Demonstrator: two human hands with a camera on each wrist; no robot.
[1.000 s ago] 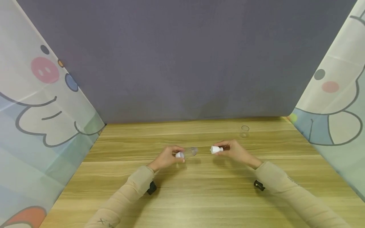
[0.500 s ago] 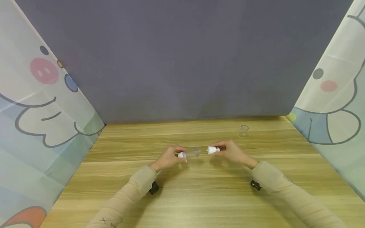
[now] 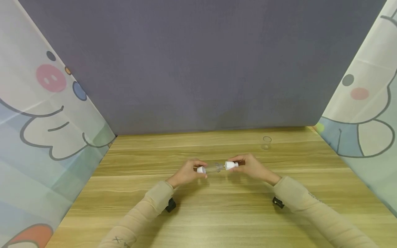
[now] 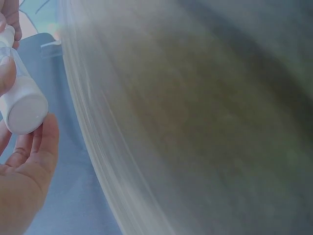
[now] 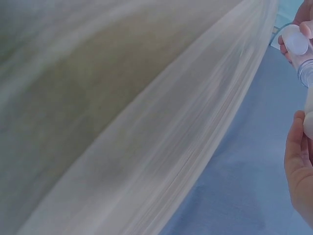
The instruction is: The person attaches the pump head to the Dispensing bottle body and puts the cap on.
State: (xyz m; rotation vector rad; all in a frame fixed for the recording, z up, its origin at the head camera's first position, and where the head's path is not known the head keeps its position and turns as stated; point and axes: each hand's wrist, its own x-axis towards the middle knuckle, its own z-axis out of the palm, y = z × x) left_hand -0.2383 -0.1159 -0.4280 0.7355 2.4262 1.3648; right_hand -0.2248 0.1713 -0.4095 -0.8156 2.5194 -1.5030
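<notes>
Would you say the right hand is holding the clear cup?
No, the clear cup stands on the table, beyond the right hand.

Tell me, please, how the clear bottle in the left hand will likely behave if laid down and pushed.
The clear bottle would probably roll on its side, as its white base is round. It is likely light: the table shows through its body. It seems stiff, as the left hand grips it without visible denting.

This looks like a curtained-off work booth. Cartoon-print curtains (image 3: 372,141) flank a wood-grain table (image 3: 223,213), with a grey backdrop (image 3: 198,69) behind.
</notes>
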